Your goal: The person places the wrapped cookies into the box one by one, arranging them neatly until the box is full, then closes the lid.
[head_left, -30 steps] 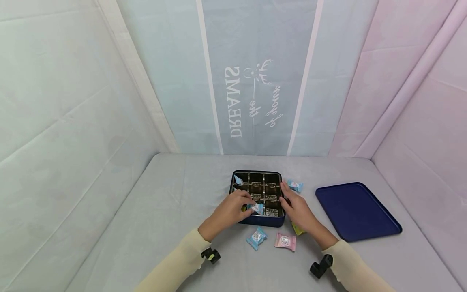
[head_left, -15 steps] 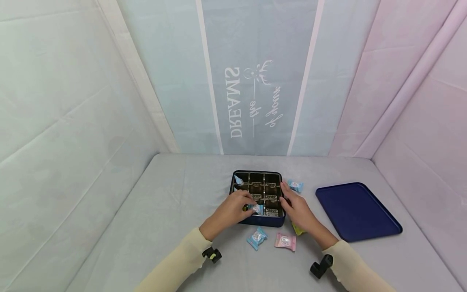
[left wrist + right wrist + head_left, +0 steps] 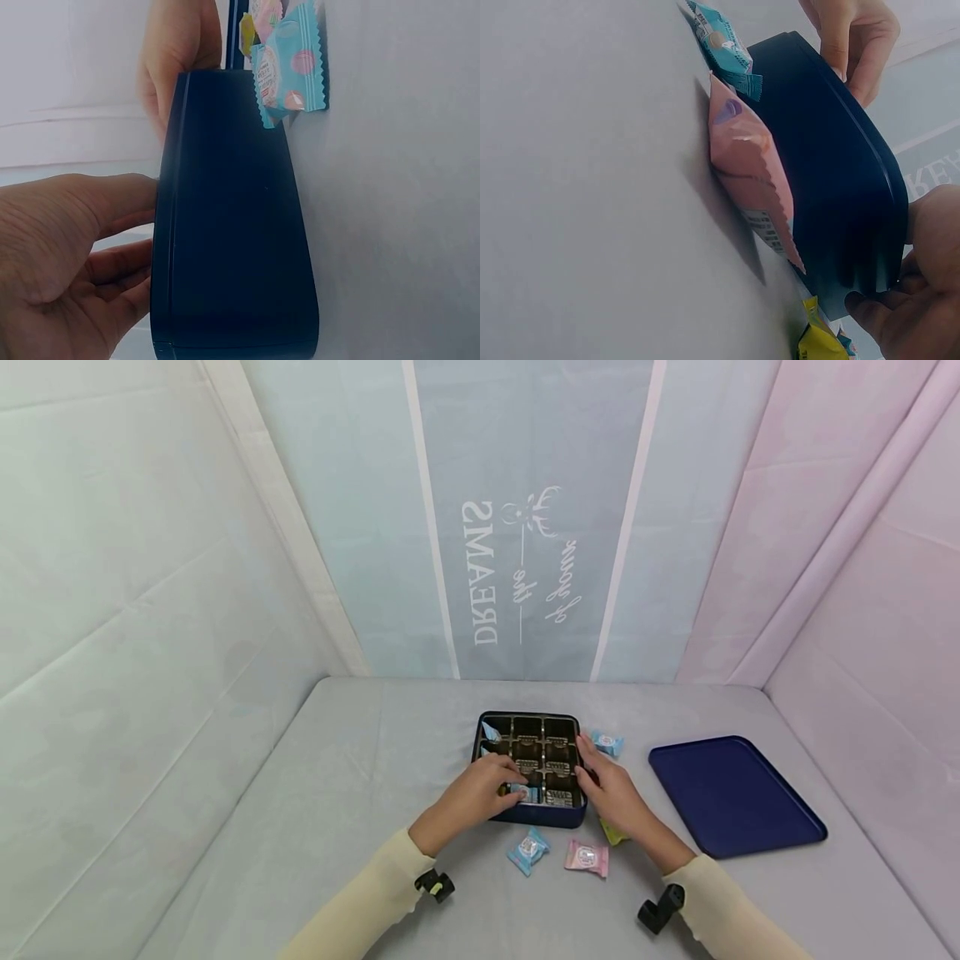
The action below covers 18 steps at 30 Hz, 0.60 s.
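A dark blue box (image 3: 540, 815) with a black divided insert (image 3: 528, 752) stands mid-table. My left hand (image 3: 480, 787) reaches over its front left part and pinches a blue-wrapped candy (image 3: 528, 794) in the front middle compartment. That candy is out of sight in both wrist views. My right hand (image 3: 617, 793) holds the box's right side, thumb at the rim and fingers against the outer wall. Blue wrappers (image 3: 491, 732) show in the left column, partly behind my left hand.
Before the box lie a blue candy (image 3: 528, 850) and a pink candy (image 3: 587, 857). A yellow candy (image 3: 612, 832) lies partly under my right hand, another blue candy (image 3: 607, 742) beyond it. The dark blue lid (image 3: 735, 795) lies at the right.
The blue candy in my left fingers has tipped and sunk lower into the front middle compartment. My right hand and the box stay in place.
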Each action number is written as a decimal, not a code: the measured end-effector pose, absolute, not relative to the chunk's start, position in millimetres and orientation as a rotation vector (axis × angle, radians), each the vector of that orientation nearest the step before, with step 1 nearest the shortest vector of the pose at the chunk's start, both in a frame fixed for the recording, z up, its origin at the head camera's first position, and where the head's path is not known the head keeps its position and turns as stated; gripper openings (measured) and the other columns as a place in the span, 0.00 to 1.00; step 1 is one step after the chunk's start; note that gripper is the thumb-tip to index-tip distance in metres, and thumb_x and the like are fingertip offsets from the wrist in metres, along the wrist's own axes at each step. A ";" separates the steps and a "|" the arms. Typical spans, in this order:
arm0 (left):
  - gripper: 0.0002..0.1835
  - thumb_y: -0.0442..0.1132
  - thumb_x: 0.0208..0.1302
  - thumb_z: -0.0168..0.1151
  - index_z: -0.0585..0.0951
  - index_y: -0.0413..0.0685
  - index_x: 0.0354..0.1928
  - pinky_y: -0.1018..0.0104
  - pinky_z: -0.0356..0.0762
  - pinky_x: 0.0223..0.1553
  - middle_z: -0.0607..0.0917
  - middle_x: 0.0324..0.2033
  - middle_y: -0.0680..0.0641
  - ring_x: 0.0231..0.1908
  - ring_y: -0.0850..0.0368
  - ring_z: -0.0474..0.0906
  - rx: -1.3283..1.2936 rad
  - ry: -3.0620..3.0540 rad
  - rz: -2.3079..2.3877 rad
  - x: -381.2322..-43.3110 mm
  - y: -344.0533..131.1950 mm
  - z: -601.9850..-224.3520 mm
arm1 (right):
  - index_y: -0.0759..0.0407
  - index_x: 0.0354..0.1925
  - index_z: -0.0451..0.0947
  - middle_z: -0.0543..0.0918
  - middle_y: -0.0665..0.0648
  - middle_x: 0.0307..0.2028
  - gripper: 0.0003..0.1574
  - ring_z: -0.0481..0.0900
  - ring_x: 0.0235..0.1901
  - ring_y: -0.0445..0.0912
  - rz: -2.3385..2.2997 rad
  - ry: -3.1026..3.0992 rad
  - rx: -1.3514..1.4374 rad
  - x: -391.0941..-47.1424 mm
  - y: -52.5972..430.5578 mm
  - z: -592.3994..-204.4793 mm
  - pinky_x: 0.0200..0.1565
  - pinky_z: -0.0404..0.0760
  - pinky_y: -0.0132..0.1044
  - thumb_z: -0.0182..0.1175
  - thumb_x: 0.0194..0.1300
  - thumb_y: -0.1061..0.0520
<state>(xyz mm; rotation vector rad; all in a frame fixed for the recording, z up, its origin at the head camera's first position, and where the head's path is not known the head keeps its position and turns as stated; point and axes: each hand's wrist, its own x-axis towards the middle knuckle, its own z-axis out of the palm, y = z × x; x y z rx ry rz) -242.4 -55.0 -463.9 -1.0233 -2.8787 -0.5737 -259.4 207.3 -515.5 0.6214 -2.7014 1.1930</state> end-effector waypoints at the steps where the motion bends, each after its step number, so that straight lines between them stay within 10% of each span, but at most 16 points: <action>1: 0.12 0.43 0.68 0.70 0.90 0.50 0.50 0.66 0.80 0.48 0.85 0.48 0.52 0.49 0.58 0.80 -1.024 -2.875 -0.570 -242.7 -55.2 -464.5 | 0.70 0.76 0.55 0.53 0.64 0.77 0.35 0.58 0.74 0.61 1.194 -2.702 0.622 -259.2 207.2 -514.9 0.68 0.65 0.58 0.52 0.79 0.60; 18: 0.09 0.43 0.66 0.71 0.91 0.53 0.46 0.66 0.80 0.48 0.85 0.47 0.54 0.48 0.60 0.79 -1.059 -2.674 -0.597 -234.8 -69.3 -472.4 | 0.69 0.77 0.54 0.53 0.64 0.77 0.36 0.58 0.73 0.61 1.187 -2.706 0.608 -258.5 206.3 -514.2 0.67 0.66 0.58 0.53 0.78 0.60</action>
